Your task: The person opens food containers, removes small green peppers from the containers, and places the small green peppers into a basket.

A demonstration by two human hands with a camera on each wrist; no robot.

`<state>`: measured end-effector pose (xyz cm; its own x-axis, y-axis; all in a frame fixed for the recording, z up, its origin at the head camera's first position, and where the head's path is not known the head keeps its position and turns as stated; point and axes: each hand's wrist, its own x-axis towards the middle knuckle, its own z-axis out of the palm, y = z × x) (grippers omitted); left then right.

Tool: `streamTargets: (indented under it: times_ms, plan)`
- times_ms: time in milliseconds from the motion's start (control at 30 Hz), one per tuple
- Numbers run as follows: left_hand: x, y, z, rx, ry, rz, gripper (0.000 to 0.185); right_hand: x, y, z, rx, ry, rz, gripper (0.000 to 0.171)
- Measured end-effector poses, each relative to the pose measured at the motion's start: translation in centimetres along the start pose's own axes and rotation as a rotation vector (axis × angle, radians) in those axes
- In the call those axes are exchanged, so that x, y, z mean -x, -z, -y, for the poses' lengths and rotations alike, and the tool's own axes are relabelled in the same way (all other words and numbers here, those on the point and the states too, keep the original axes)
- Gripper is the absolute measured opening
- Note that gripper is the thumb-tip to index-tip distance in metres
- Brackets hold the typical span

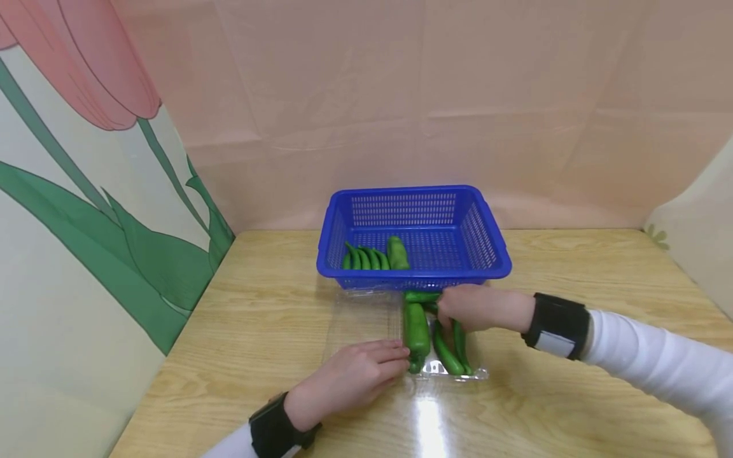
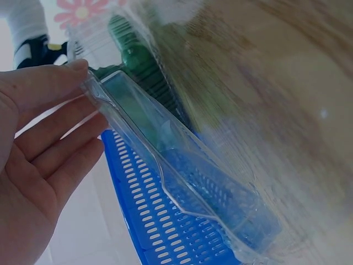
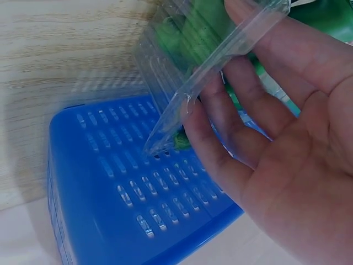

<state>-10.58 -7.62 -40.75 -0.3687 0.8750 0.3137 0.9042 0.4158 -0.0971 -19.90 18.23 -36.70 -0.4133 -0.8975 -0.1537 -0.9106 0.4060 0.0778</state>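
Observation:
A clear plastic box (image 1: 478, 375) lies unfolded on the table, its bare left half (image 1: 363, 318) beside the half with green peppers. A thick green pepper (image 1: 417, 331) and slim green chili peppers (image 1: 446, 351) lie lengthwise there. My left hand (image 1: 363, 372) touches the box near the thick pepper's stem, fingers fairly straight; in the left wrist view its fingertips meet the rim (image 2: 160, 165). My right hand (image 1: 469, 307) reaches down into the filled half, fingers curled at a crosswise green chili pepper (image 1: 422, 296). The plastic wall partly covers those fingers (image 3: 248, 83) in the right wrist view.
Right behind the box stands a blue perforated basket (image 1: 415, 283). Inside, at its left, are several slim chili peppers (image 1: 366, 259) and one thicker green pepper (image 1: 397, 253). A pink cloth (image 1: 424, 114) hangs behind the wooden table (image 1: 258, 318).

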Motion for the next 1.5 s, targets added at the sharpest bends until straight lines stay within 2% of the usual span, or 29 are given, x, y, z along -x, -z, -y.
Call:
streamTargets:
  times_ms: [133, 400, 733, 900, 1300, 1500]
  plan:
    - [0.0, 0.0, 0.0, 0.005, 0.003, 0.005, 0.027, 0.0, 0.1, 0.1, 0.030, -0.001, 0.008, 0.029]
    - [0.1, 0.0, 0.0, 0.014, 0.010, -0.009, 0.026, -0.1, 0.1, 0.2, 0.011, -0.004, 0.029, 0.028]
    - [-0.1, 0.0, -0.1, 0.012, 0.016, -0.025, 0.025, 0.1, 0.3, -0.4, 0.004, 0.078, -0.106, 0.022]
    - [-0.1, -0.1, -0.1, -0.010, 0.007, -0.027, 0.025, 0.3, 0.5, -0.5, -0.060, 0.082, -0.107, 0.021]
    - [-0.1, -0.1, 0.0, -0.048, -0.003, -0.024, 0.026, 0.8, 1.3, -0.2, -0.186, 0.024, -0.150, 0.024]
    - [-0.1, 0.0, -0.2, -0.045, -0.006, -0.010, 0.026, 1.4, 2.1, 0.1, -0.234, -0.021, -0.138, 0.023]
